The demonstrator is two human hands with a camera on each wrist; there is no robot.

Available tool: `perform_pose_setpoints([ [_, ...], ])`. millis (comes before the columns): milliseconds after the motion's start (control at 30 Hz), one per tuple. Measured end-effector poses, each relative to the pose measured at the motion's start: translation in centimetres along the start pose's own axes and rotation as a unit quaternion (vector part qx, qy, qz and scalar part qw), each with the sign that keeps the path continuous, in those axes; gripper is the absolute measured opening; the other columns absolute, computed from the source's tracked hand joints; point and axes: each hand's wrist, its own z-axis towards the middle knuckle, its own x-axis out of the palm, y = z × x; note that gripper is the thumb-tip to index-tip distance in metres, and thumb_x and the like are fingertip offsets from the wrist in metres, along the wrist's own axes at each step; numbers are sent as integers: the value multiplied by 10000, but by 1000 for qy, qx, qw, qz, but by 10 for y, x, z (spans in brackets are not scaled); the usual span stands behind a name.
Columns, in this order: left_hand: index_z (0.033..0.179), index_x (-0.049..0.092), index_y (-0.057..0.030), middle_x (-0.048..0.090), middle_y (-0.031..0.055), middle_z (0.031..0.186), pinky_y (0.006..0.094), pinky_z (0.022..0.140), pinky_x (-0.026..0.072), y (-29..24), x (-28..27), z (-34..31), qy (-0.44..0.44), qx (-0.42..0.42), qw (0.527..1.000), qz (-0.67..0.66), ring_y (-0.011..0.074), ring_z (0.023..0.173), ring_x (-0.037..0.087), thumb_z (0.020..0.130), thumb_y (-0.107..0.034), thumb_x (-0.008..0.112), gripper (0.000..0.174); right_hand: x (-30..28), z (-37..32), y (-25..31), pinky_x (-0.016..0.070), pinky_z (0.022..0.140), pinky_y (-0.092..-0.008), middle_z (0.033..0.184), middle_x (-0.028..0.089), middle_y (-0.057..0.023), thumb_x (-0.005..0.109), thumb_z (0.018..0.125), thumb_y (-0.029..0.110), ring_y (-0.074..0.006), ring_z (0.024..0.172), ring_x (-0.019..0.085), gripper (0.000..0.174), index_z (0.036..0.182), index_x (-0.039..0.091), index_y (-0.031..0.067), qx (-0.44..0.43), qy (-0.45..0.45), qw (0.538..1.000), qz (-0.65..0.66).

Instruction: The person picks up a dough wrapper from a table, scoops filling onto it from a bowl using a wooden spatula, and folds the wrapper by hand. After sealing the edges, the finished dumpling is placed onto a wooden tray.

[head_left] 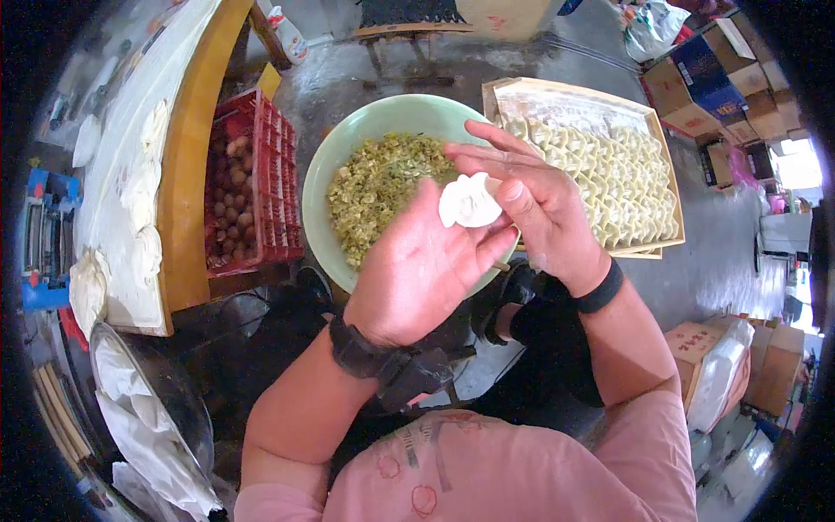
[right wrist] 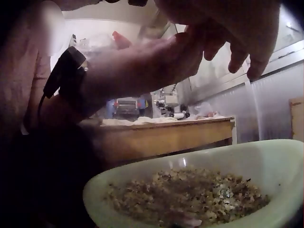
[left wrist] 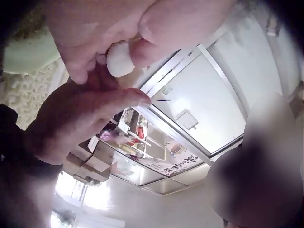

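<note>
Dumpling sat mid-frame; bowl, left of centre, might have caught it had grip slackened; left hand appeared loosely curled round it; right hand spread, fingers nearly straight, gripping nothing; hard thumb pressure could have split the seam; carton lettering, lower right, illegible.

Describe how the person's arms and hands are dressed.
The left hand and right hand are bare. The left wristband is black and carries a bulky dark block; the right wristband is black and looks slimmer. Both sleeves are pink and short.
</note>
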Motion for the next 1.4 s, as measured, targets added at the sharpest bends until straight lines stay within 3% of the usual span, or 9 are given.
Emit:
perform_pose_setpoints([
  [200,1482,354,14,480,169,1444,435,1152,320,-7,5,2,26,18,999,30,287,1355,441,979,-713,277,888,-12,2,13,398,1096,-484,1313,632,-143,829,711,246,-367,1296,526,604,1266,664,75,-52,1,992,-114],
  [333,1530,270,-9,416,199,1492,457,1180,266,-11,12,0,-60,27,998,-12,315,1393,391,966,-721,315,909,-3,-4,10,514,965,-448,1160,683,-145,777,698,90,-341,1144,629,492,1183,690,103,-77,-15,987,-139],
  [500,1550,210,-41,349,230,1528,472,1203,223,-8,11,-2,-64,19,998,-10,356,1419,339,965,-700,370,896,3,-15,13,543,922,-399,1100,708,-140,743,807,103,-289,1046,686,400,1198,670,58,39,-44,998,-23],
  [667,1515,292,-3,294,269,1553,491,1197,226,-8,3,-2,-119,4,992,50,392,1439,305,999,-629,390,816,-21,-15,-8,554,883,-292,1076,698,-75,653,979,187,-150,970,665,237,1132,663,6,373,-207,812,398],
  [800,1503,290,23,289,273,1556,486,1190,244,-13,-2,4,-131,14,990,49,390,1448,295,1017,-592,385,790,-77,-19,-30,559,910,-300,1095,681,-74,642,985,176,-172,972,670,227,1147,615,20,297,-271,805,436],
  [967,1473,316,30,361,252,1498,466,1164,292,-14,-6,8,-160,26,984,77,359,1393,368,1025,-572,395,755,-172,-30,-49,547,896,-299,1125,661,-111,636,982,203,-190,983,670,331,1201,584,-41,358,-252,886,153],
  [1100,1406,389,17,461,212,1388,438,1088,391,-16,-16,10,-184,42,976,110,315,1285,469,1028,-548,419,680,-229,-66,-134,552,691,-278,801,710,-67,715,881,236,-124,775,706,356,1108,663,-34,447,-160,878,-50],
  [1300,1294,504,-18,585,147,1250,423,1012,465,-17,-24,19,-198,60,971,122,270,1160,573,1041,-498,426,548,-226,-70,-194,551,770,-352,922,723,-143,686,844,280,-242,804,699,401,1107,678,-23,470,-74,846,-242],
  [1400,1278,522,-23,612,140,1228,423,1000,477,-17,-26,23,-203,60,970,121,271,1144,591,1050,-478,416,520,-217,-75,-225,524,896,-427,1041,721,-174,731,803,348,-335,1011,668,436,1109,701,38,429,-44,828,-359],
])
